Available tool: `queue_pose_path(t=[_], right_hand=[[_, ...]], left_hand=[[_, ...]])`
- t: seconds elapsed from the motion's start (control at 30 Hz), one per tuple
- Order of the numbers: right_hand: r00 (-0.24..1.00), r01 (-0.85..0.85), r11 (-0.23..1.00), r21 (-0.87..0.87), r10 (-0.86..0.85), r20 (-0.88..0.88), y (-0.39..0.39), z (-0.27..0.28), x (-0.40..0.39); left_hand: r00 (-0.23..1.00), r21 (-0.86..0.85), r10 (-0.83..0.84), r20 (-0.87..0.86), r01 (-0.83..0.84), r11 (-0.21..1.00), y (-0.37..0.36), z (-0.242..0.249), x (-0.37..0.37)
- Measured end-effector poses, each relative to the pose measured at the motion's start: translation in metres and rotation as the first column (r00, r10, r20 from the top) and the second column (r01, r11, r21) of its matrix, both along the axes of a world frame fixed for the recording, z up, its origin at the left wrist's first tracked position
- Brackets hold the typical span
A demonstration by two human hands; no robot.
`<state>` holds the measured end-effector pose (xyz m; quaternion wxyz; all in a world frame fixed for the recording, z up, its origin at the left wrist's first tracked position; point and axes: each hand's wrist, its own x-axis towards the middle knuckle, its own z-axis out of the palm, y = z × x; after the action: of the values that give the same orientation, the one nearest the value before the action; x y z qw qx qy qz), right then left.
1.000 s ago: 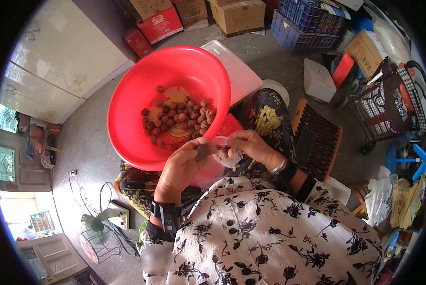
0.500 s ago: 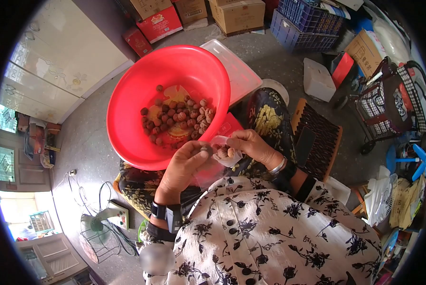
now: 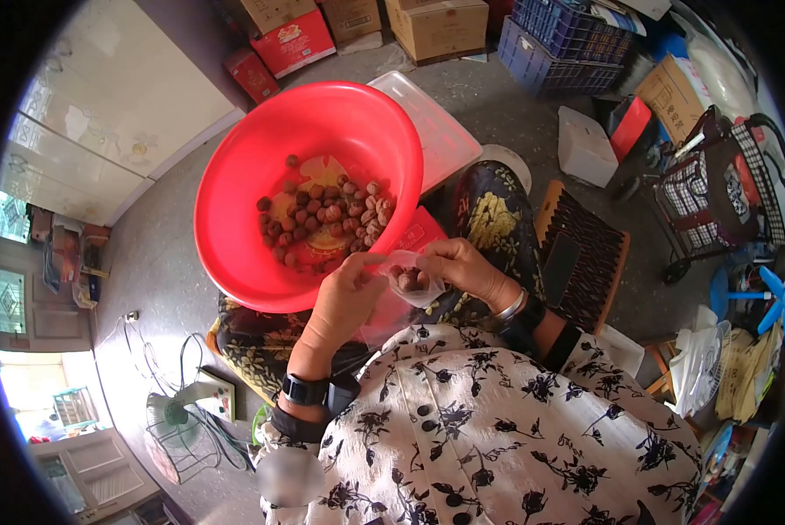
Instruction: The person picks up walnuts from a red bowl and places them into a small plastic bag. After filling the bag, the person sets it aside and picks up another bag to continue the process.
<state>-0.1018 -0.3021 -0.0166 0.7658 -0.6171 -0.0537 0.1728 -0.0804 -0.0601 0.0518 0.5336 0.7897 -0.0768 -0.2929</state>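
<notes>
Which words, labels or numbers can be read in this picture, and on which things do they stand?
None can be read.
Red carton: yellow print, too blurred.
Brown carton: dark marks, too small.
Red bowl: yellow pattern on the bottom, no legible letters.

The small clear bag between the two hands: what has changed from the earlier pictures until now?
The left hand moved slightly up toward the mouth of the small clear bag, its fingertips now pinching the edge. The right hand holds the bag as before, nuts inside. The red basin with nuts stayed on the lap.
</notes>
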Motion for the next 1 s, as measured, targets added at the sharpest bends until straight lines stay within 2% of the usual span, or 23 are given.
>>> queue_pose_path(t=[0.03, 0.07, 0.13, 0.17, 0.23, 0.33, 0.5, 0.57, 0.6, 0.63, 0.67, 0.7, 0.77, 0.83, 0.9, 1.0], right_hand=[[0.999, -0.006, 1.000, -0.006, 0.006, 0.038, 0.000, 0.004, 0.000], [0.997, -0.012, 1.000, -0.012, 0.013, 0.076, 0.001, 0.006, -0.001], [0.994, -0.026, 0.999, -0.035, 0.030, 0.103, -0.001, 0.001, 0.000], [0.991, -0.037, 0.998, -0.058, 0.044, 0.130, -0.001, 0.000, 0.000], [0.988, -0.053, 0.997, -0.049, 0.059, 0.145, -0.003, 0.001, -0.001], [0.982, -0.085, 0.995, -0.058, 0.094, 0.163, -0.004, 0.005, -0.001], [0.983, -0.132, 0.990, -0.047, 0.137, 0.125, -0.004, 0.011, -0.002], [0.989, -0.009, 1.000, 0.003, 0.008, 0.146, -0.003, 0.013, -0.003], [0.989, -0.008, 1.000, 0.003, 0.007, 0.144, -0.003, 0.014, -0.003], [0.997, 0.031, 0.998, 0.049, -0.035, 0.073, -0.004, 0.015, -0.003], [0.997, 0.073, 0.993, 0.092, -0.073, -0.001, -0.004, 0.015, -0.002], [0.997, 0.071, 0.993, 0.091, -0.071, -0.003, -0.004, 0.014, -0.002], [0.993, 0.063, 0.997, -0.039, -0.059, 0.103, -0.002, 0.010, 0.000], [0.995, 0.034, 0.999, -0.025, -0.032, 0.093, -0.003, 0.011, 0.001], [0.997, 0.007, 1.000, -0.009, -0.006, 0.078, -0.005, 0.009, -0.002], [0.994, 0.048, 0.996, -0.080, -0.040, 0.106, -0.003, 0.005, 0.001]], left_hand=[[1.000, 0.085, 0.025, -0.017, -0.023, 0.996, 0.000, 0.002, -0.002], [0.999, 0.085, 0.027, -0.017, -0.026, 0.996, -0.001, 0.006, -0.004], [0.995, 0.167, -0.090, 0.052, 0.080, 0.983, -0.005, 0.014, -0.009], [0.995, 0.166, -0.087, 0.052, 0.077, 0.983, -0.004, 0.008, -0.010], [0.943, 0.146, -0.156, 0.295, 0.117, 0.982, -0.004, -0.004, -0.010], [0.967, 0.229, -0.132, 0.218, 0.081, 0.970, -0.009, -0.006, -0.008], [0.949, 0.164, -0.125, 0.289, 0.079, 0.983, -0.009, -0.027, -0.007], [0.949, 0.130, -0.100, 0.299, 0.063, 0.989, -0.007, -0.029, -0.010], [0.966, -0.005, -0.017, 0.258, 0.019, 1.000, -0.005, -0.029, -0.011], [0.977, -0.138, 0.060, 0.205, -0.031, 0.990, -0.003, -0.029, -0.012], [0.977, -0.138, 0.060, 0.205, -0.032, 0.990, -0.002, -0.028, -0.012], [0.980, -0.116, 0.073, 0.186, -0.052, 0.992, -0.001, -0.024, -0.013], [0.981, -0.095, 0.093, 0.168, -0.078, 0.992, 0.002, -0.023, -0.014], [0.986, -0.037, 0.020, 0.166, -0.014, 0.999, 0.004, -0.026, -0.012], [0.993, -0.060, 0.041, 0.112, -0.034, 0.998, 0.003, -0.020, -0.015], [0.998, -0.073, 0.052, 0.038, -0.049, 0.996, 0.000, -0.016, -0.017]])
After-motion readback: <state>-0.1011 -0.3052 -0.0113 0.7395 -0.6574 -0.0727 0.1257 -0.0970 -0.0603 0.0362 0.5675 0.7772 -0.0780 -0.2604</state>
